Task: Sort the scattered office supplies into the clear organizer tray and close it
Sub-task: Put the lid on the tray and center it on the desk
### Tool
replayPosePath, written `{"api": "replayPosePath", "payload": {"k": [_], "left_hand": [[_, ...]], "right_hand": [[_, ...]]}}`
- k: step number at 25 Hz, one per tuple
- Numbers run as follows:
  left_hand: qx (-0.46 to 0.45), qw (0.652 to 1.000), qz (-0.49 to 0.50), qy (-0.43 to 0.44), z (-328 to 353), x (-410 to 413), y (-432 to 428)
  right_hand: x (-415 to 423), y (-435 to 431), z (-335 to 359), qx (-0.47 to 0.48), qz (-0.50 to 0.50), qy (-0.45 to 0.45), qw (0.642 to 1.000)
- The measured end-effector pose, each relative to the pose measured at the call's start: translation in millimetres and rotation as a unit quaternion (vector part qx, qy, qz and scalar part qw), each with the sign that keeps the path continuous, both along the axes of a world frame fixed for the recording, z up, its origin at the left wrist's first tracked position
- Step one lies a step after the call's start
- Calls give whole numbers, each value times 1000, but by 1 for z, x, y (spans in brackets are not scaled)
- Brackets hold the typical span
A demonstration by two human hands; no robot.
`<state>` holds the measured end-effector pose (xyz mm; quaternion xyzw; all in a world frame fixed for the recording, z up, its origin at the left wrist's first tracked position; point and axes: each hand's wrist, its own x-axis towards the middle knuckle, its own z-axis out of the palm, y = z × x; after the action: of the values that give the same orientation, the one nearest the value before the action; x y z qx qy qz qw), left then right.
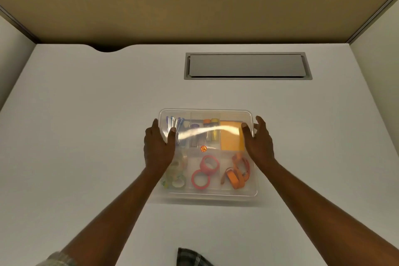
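Observation:
A clear organizer tray sits mid-desk with a clear lid lying over it. Through the lid I see pink tape rolls, an orange lanyard, an orange sticky pad, clear tape rolls, markers and clips. My left hand grips the lid's left edge, thumb on top. My right hand grips the right edge the same way.
The tray rests on a white desk. A grey cable hatch is set into the desk behind the tray. Tan partition walls enclose the back and sides. A plaid cloth edge shows at the near edge.

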<state>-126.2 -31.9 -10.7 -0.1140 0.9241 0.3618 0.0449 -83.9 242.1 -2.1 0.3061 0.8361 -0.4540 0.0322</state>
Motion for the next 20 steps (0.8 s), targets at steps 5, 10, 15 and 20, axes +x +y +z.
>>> {"api": "replayPosePath", "payload": {"k": [5,10,15,20], "left_hand": [[-200,977,-68,12,-9,98,6],[-244,968,-50,12,-8,109,15],[-246,968,-49,26,-11,110,14],[-240,969,-54,12,-10,106,6]], "right_hand": [[86,-28,-13,128,110,14,986],[106,-37,-18,191,113,51,974],[105,-37,-17,149,99,73,981],[98,-37,-16,44,94,89,991]]}}
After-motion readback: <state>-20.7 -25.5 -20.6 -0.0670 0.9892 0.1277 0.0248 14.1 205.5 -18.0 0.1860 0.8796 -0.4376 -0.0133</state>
